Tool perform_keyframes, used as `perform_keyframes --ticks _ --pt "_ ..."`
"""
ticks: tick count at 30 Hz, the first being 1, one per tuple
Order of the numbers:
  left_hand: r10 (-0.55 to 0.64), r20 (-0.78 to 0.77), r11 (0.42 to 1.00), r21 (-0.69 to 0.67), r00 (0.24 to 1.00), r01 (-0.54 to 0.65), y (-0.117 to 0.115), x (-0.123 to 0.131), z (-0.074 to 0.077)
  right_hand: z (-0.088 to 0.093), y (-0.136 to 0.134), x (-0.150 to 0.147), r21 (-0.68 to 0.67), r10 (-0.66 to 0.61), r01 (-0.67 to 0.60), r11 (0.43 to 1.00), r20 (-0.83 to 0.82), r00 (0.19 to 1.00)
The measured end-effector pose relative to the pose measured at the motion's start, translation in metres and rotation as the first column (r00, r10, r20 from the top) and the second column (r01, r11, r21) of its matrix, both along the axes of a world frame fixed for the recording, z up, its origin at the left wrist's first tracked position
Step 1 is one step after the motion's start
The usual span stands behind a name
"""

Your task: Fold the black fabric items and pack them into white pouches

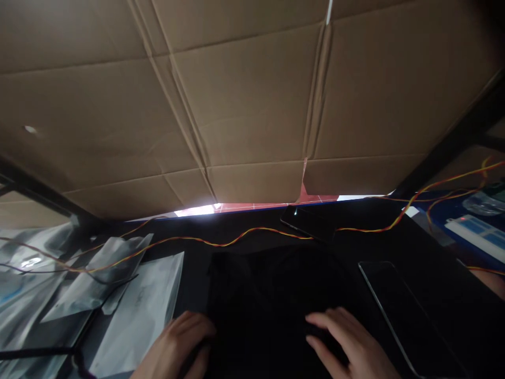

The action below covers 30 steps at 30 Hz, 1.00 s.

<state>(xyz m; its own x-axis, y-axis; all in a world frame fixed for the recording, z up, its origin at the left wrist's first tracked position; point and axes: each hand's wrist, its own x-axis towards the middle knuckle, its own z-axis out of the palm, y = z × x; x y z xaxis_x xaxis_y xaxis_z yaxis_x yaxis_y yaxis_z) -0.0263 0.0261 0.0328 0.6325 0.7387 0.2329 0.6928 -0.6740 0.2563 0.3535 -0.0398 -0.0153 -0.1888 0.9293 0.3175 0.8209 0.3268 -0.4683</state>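
Note:
A black cloth [256,295] lies spread on the dark tabletop in front of me; its folds and lower edge are hard to make out. At its left edge is my left hand [177,342], fingers curled over and thumb below, closed on the cloth. My right hand [347,342] is on the cloth's right part, with dark fabric showing between forefinger and thumb. To the right of that hand lies a flat dark panel with a pale rim [406,316]. A white plastic bag [138,310] reaches close to my left hand.
More translucent bags [94,273] are heaped at the left, with a black cable [39,352]. A phone [303,222] lies at the back; a twisted red-yellow wire [221,243] crosses the table. Cardboard [244,105] hangs behind. A white device [477,237] and part of a person's arm [489,279] are at right.

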Motion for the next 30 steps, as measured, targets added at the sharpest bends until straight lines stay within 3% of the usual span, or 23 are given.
perform_keyframes --ticks 2,5,9,12,14,17,20,22,25,27,30 --pt "0.079 0.023 0.994 0.072 0.997 -0.081 0.004 0.019 0.008 0.007 0.013 -0.01 0.115 -0.092 0.088 0.989 0.031 0.995" --pt "0.049 -0.006 0.988 0.148 0.999 -0.048 0.006 0.051 0.008 0.016 0.024 -0.029 0.244 -0.119 0.099 0.965 0.068 0.991" --pt "-0.005 -0.17 0.966 0.253 0.985 0.049 -0.001 0.08 -0.023 0.007 0.025 -0.048 0.255 -0.034 -0.012 0.967 0.177 0.984" --pt "0.049 -0.259 0.947 0.319 0.965 0.037 -0.006 0.08 -0.049 -0.008 0.023 -0.05 0.222 -0.045 -0.012 0.975 0.248 0.968" --pt "0.052 -0.258 0.952 0.304 0.965 0.03 -0.005 0.073 -0.053 -0.011 0.025 -0.044 0.197 -0.032 -0.019 0.98 0.256 0.966" --pt "0.042 -0.161 0.968 0.25 0.986 0.0 0.008 0.062 -0.039 0.0 0.041 -0.023 0.175 -0.058 0.018 0.984 0.224 0.973" --pt "0.169 -0.074 0.961 0.233 0.983 -0.147 0.04 0.055 -0.021 0.016 0.074 0.003 0.154 -0.184 0.152 0.976 0.217 0.959" --pt "0.275 -0.081 0.937 0.245 0.958 -0.249 0.067 0.053 -0.015 0.021 0.098 0.018 0.102 -0.189 0.169 0.98 0.246 0.951" --pt "0.311 -0.099 0.925 0.259 0.945 -0.278 0.097 0.05 -0.014 0.025 0.12 0.03 0.08 -0.155 0.139 0.987 0.261 0.953" --pt "0.282 -0.101 0.931 0.267 0.954 -0.247 0.102 0.047 -0.01 0.028 0.121 0.034 0.08 -0.134 0.117 0.99 0.265 0.955" --pt "0.222 -0.082 0.937 0.293 0.972 -0.19 0.087 0.037 -0.001 0.034 0.1 0.038 0.097 -0.104 0.081 0.992 0.262 0.96"
